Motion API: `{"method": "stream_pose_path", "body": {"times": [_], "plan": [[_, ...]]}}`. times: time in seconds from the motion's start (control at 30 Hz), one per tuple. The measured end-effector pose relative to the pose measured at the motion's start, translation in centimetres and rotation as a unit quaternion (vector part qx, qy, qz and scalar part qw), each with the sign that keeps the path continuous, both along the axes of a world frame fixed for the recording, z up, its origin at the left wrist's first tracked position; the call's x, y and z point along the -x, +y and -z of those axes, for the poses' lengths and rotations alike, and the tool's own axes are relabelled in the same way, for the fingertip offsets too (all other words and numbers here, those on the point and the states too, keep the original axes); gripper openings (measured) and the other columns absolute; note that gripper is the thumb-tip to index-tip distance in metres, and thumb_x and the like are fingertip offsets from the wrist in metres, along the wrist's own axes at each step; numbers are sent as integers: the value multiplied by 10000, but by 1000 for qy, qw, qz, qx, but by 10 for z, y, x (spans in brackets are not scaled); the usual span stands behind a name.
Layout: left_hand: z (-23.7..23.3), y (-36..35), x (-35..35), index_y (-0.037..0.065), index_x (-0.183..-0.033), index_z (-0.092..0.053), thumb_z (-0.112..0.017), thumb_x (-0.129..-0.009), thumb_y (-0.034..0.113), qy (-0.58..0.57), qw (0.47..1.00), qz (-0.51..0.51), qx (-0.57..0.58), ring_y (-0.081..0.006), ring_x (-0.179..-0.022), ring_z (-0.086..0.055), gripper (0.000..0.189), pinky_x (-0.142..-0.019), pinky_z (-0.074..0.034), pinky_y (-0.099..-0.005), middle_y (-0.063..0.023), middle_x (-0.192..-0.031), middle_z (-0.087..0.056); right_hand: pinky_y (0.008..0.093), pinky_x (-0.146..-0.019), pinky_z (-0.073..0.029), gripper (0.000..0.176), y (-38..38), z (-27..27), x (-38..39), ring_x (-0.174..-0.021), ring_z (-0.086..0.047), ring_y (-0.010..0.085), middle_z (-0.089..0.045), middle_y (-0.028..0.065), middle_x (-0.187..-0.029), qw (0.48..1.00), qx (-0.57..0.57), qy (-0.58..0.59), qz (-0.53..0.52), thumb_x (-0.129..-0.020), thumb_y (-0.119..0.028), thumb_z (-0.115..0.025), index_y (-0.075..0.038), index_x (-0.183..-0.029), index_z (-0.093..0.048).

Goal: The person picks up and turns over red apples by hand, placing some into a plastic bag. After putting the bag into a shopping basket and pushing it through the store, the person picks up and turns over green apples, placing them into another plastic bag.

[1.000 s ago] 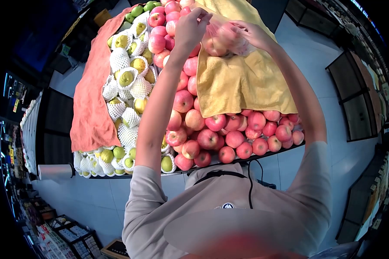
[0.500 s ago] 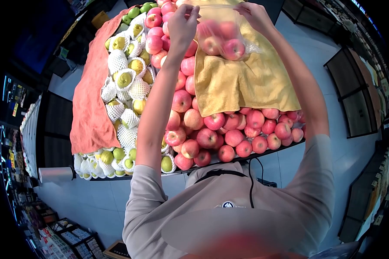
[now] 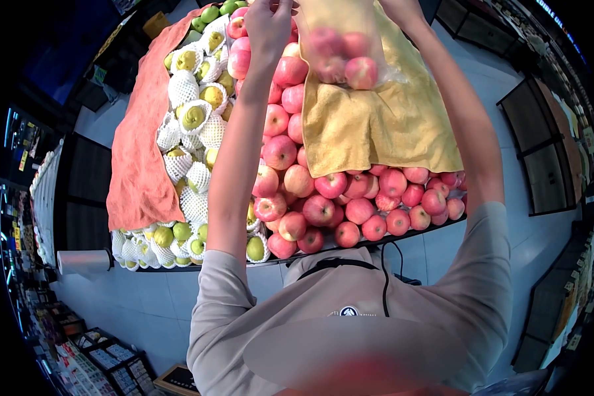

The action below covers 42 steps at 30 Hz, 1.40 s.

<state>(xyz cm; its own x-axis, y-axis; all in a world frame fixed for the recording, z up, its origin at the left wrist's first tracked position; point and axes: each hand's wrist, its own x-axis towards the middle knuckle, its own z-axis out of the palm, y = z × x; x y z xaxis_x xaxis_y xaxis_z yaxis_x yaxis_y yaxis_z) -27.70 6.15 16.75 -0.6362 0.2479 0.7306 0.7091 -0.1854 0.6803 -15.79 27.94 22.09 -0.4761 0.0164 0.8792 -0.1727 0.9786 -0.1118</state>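
A clear plastic bag point(image 3: 346, 26) with several red apples point(image 3: 362, 72) in it hangs over the yellow cloth point(image 3: 376, 125). My left hand point(image 3: 272, 23) pinches the bag's upper left edge, above the heap of red apples. At the other upper corner is my right hand point(image 3: 402, 9), closed on the bag, its fingers partly cut off by the top of the view. Both arms reach forward, and the bag's mouth is stretched between the hands. Loose red apples point(image 3: 319, 210) fill the display below and left of the cloth.
Left of the apples lie yellow-green pears in white foam nets point(image 3: 193, 117), partly under an orange cloth point(image 3: 142, 145). Green fruit point(image 3: 209, 13) sits at the far end. A roll of plastic bags point(image 3: 84, 261) is at the stand's left corner. Dark shelves point(image 3: 544, 142) stand to the right.
Both hands have moved up and away toward the top edge, pulling the bag's mouth higher. The bagged apples have shifted slightly right and hang more upright.
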Motion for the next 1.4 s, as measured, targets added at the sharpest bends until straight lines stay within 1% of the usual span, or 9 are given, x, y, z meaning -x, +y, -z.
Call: {"method": "stream_pose_path", "body": {"times": [0.5,0.67,0.73,0.9,0.93,1.0,1.07,1.27,1.4], "plan": [[14,-13,4,33,-1145,-580,-597,-976,160,-48,989,127,51,-116,-777,-614,212,-676,-509,-253,-54,-962,-669,338,-739,-517,178,-20,8,-51,-831,-680,255,-693,135,-866,995,88,-47,1,-832,-183,-690,-25,-902,-730],[24,-14,1,42,-1406,-382,-719,-887,160,-4,999,42,-4,-158,-953,-615,630,-738,-536,-275,-119,-1216,-579,334,-767,-528,173,-13,24,-57,-852,-675,228,-618,138,-1154,998,52,-23,-8,-829,-159,-719,-18,-928,-724],[20,-17,-6,36,-1443,-329,-747,-862,164,-40,995,89,22,-178,-1007,-606,727,-779,-535,-286,-128,-1271,-542,341,-870,-524,360,-11,32,-55,-1022,-634,243,-448,159,-1378,978,186,4,-96,-846,-173,-739,-16,-1158,-651],[36,10,-6,34,-1516,-232,-792,-823,202,1,970,235,-67,-214,-1100,-582,907,-882,-516,-307,-122,-1353,-489,389,-1059,-415,820,2,71,-34,-1343,-393,265,-361,194,-1468,923,358,33,-139,-830,-305,-787,2,-1451,-348],[38,16,-4,28,-1496,-283,-784,-829,215,144,990,13,6,-202,-1092,-575,855,-885,-511,-309,-129,-1354,-498,391,-1072,-400,805,4,74,-33,-1344,-395,275,-365,195,-1471,943,309,-58,-109,-830,-301,-785,6,-1443,-364],[49,33,9,22,-1476,-334,-777,-835,229,274,935,-209,79,-190,-1083,-569,806,-889,-506,-312,-136,-1356,-506,368,-1089,-373,707,4,75,-34,-1322,-427,274,-439,173,-1427,984,87,-157,2,-855,-288,-753,-3,-1413,-425],[69,59,34,-13,-1303,-550,-711,-884,244,-80,977,166,106,-184,-973,-599,517,-828,-510,-308,-132,-1200,-625,361,-1067,-391,642,-50,36,-46,-1282,-460,258,-477,159,-1387,971,116,-197,-74,-876,-267,-726,-7,-1395,-450],[53,79,29,-24,-965,-701,-600,-928,171,51,978,149,134,-178,-751,-623,223,-682,-503,-306,-84,-796,-684,347,-1017,-418,529,-30,70,5,-1196,-506,233,-527,133,-1294,947,185,-240,-106,-909,-240,-678,-17,-1350,-488],[40,69,12,-24,-962,-697,-563,-902,90,-11,975,144,172,-199,-756,-630,185,-677,-510,-344,-113,-844,-699,341,-989,-428,479,-19,81,30,-1149,-519,224,-538,121,-1243,947,217,-220,-89,-921,-233,-658,-23,-1322,-501]]}}
